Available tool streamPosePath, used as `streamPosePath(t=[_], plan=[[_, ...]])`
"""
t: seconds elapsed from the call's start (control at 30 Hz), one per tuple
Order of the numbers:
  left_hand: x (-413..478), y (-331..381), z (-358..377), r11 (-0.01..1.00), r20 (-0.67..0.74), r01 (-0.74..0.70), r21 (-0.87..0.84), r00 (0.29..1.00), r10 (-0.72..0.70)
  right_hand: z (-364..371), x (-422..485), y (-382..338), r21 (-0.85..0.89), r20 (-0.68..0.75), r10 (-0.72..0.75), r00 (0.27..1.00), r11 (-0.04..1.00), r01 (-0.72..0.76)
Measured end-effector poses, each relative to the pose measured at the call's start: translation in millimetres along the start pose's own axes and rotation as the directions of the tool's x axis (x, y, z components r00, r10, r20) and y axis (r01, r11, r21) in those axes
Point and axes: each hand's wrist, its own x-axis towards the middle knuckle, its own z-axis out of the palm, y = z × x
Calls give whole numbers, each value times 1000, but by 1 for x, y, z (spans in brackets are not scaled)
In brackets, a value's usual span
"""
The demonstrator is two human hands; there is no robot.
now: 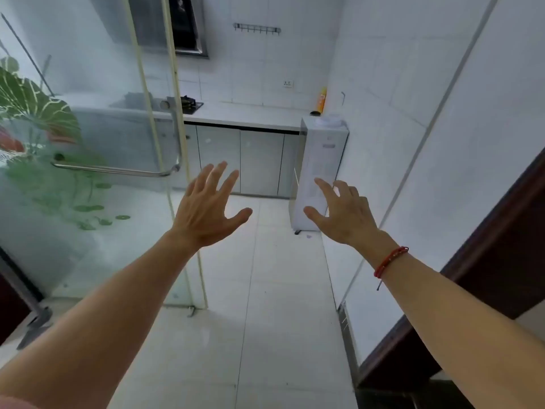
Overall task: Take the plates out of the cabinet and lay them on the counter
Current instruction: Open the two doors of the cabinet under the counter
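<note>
No plates are in sight from here; they must be behind the closed cabinet doors (240, 162) under the counter (244, 115), which runs across the middle of the frame at the far end of the room, long axis left to right. That makes the cabinet the thing to reach, and it lies straight ahead of both hands, well apart from them across a stretch of tiled floor (265, 290). The left hand (206, 212) is raised at centre frame, fingers spread wide and holding nothing; its fingertips overlap the lower edge of the doors only in the picture, not in the room. The right hand (343, 212), wearing a red cord at the wrist, is just as open and empty, and sits in front of a white water dispenser (317, 160) standing at the counter's right end. The left hand looks lined up with the middle doors, so I'd judge it nearer to them. A glass door (88, 143) with a steel handle stands at the left.
</note>
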Motion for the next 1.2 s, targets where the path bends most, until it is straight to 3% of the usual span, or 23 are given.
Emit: streamPosePath(t=[1.2], plan=[[425, -143, 279, 989, 125, 143, 42, 981, -147, 186, 514, 114, 54, 170, -53, 984, 998, 44]])
